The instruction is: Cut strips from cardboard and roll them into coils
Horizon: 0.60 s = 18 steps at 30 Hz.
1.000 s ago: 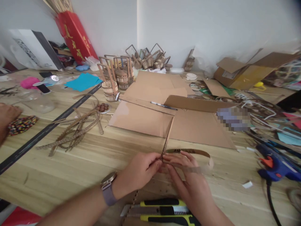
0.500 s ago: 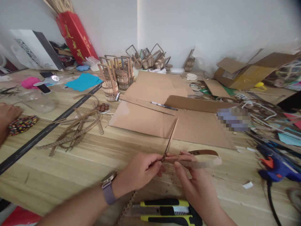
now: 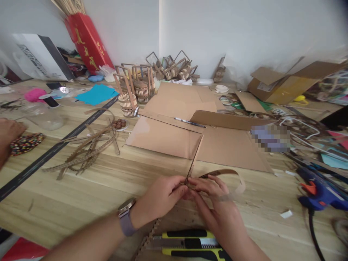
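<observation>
Head cam — looks fwd & down, hands [image 3: 160, 197] close — one view

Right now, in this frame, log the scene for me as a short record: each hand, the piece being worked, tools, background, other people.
Left hand: pinches a brown strip; watch on wrist
Right hand: at the strip, meeting the left; grip partly hidden
Strip shape: one length angles up toward the cardboard, another loops by the right hand
Tools: utility knife below the hands; blue glue gun at right
Background: pen on cardboard
Others: another person's hand, left edge
</observation>
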### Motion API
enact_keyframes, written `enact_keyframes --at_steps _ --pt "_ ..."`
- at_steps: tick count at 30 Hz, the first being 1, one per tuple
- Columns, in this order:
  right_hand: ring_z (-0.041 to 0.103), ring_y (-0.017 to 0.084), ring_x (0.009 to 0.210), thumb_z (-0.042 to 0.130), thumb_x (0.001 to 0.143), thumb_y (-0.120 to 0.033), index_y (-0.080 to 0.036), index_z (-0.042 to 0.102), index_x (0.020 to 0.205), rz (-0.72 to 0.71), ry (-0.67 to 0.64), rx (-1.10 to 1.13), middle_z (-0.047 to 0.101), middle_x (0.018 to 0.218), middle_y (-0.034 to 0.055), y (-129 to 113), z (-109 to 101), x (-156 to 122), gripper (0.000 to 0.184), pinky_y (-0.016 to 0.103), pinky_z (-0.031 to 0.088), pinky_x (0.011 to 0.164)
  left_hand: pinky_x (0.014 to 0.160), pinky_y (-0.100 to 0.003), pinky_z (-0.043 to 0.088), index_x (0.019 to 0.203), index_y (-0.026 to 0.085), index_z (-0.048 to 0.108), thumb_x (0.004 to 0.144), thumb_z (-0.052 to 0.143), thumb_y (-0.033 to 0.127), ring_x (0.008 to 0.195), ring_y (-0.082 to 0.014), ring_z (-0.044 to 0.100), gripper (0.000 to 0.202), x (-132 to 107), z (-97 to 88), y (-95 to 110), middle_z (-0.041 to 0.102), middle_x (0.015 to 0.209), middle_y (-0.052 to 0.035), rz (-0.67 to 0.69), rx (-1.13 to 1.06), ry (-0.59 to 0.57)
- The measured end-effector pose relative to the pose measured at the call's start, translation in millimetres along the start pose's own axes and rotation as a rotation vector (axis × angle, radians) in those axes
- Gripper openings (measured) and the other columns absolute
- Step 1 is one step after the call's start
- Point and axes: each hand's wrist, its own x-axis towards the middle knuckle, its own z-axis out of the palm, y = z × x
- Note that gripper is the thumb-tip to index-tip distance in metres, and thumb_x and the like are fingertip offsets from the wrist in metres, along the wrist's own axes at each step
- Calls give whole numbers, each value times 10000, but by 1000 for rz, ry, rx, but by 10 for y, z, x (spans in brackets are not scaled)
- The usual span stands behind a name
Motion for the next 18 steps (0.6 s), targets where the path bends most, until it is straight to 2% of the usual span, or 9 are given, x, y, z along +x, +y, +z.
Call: enact_keyframes --at_steps 4,8,13,18 --pt "715 216 903 503 948 -225 -243 543 1045 62 14 10 757 978 34 -26 -17 5 106 472 475 947 681 -238 465 974 162 670 984 427 364 797 -188 672 316 -16 5 12 729 876 -52 -4 -11 -7" --pt "688 228 928 496 945 -248 -257 578 1005 108 83 25 750 907 18 -43 -38 19 101 429 523 887 642 -226 454 926 156 671 979 431 324 741 -173 675 297 -24 -4 14 728 818 -39 3 -10 -15" --pt "654 248 1003 478 953 -270 -259 606 947 178 120 29 737 868 35 -35 -49 12 129 408 540 853 650 -229 459 942 156 668 981 422 311 757 -177 680 294 -28 -2 -2 733 846 -47 -7 -56 -47" --pt "681 232 912 480 951 -248 -260 590 951 148 112 53 735 847 30 -48 -47 27 111 422 531 864 623 -224 439 1007 158 637 982 432 354 735 -173 664 284 -23 17 -2 718 835 -41 -11 -66 -43"
